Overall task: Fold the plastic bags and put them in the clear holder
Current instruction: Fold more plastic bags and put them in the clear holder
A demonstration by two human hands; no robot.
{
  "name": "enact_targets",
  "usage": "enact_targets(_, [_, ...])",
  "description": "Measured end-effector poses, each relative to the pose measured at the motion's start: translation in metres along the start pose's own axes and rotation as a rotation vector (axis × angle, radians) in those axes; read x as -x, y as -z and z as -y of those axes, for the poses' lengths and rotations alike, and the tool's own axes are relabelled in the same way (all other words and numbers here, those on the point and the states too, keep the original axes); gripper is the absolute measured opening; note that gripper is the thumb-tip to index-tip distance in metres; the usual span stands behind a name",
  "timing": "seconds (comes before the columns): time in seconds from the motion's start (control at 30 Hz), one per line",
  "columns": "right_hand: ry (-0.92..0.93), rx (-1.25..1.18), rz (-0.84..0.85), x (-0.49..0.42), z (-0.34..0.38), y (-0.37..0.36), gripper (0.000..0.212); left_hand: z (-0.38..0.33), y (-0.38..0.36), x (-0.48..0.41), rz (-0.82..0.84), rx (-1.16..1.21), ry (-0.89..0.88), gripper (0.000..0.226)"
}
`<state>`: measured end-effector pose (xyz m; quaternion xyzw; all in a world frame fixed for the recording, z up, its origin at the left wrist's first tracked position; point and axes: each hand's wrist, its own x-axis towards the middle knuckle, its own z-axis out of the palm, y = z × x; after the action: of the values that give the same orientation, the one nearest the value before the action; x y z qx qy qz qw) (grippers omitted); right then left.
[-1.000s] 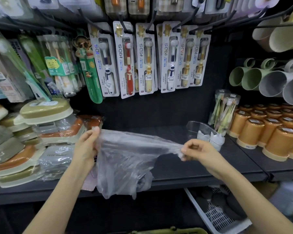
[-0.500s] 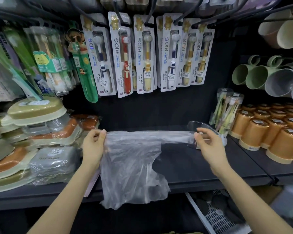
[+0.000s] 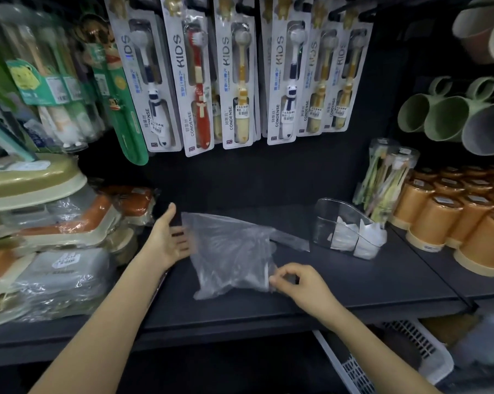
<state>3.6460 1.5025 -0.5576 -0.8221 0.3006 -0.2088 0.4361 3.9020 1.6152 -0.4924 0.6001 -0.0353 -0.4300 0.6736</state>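
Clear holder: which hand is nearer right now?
Right. The right hand pinches the plastic bag at its near edge, in front and left of the clear holder; the left hand lies flat at the bag's left side, the bag between it and the holder.

One wide-angle camera, worn on the person's head, looks forward and down at a dark grey shop shelf (image 3: pixel 368 280) from close range. Both bare forearms rise from the bottom edge of the frame to the left hand (image 3: pixel 169 240) and right hand (image 3: pixel 297 282) near its middle. A thin translucent plastic bag (image 3: pixel 231 251) between them sits almost dead centre, over the shelf's middle. The view squarely faces the black back panel (image 3: pixel 268 177); carded kids' toothbrushes (image 3: pixel 234 81) fill the top, the shelf's front edge crosses low, and a white slotted plastic basket (image 3: pixel 354 371) below shows at bottom right, with blur toward the picture's borders
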Motion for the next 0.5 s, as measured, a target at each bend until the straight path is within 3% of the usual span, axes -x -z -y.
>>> enact_targets(0.1, [-0.053,-0.060,-0.041,-0.003,0.000,-0.002,0.016,0.028,0.007,0.029,-0.096,-0.373,-0.047,0.068])
enact_targets(0.17, [-0.066,-0.081,-0.050,-0.005,0.000,-0.006,0.016,0.048,0.009,0.048,-0.107,-0.465,-0.074,0.057])
enact_targets(0.37, [-0.043,0.010,-0.095,-0.009,-0.001,-0.021,0.018,0.077,0.009,0.062,-0.050,-0.369,-0.140,0.017])
enact_targets(0.5, [-0.041,-0.009,-0.133,-0.006,-0.005,-0.017,0.016,0.079,0.015,0.056,-0.108,-0.384,-0.195,0.020])
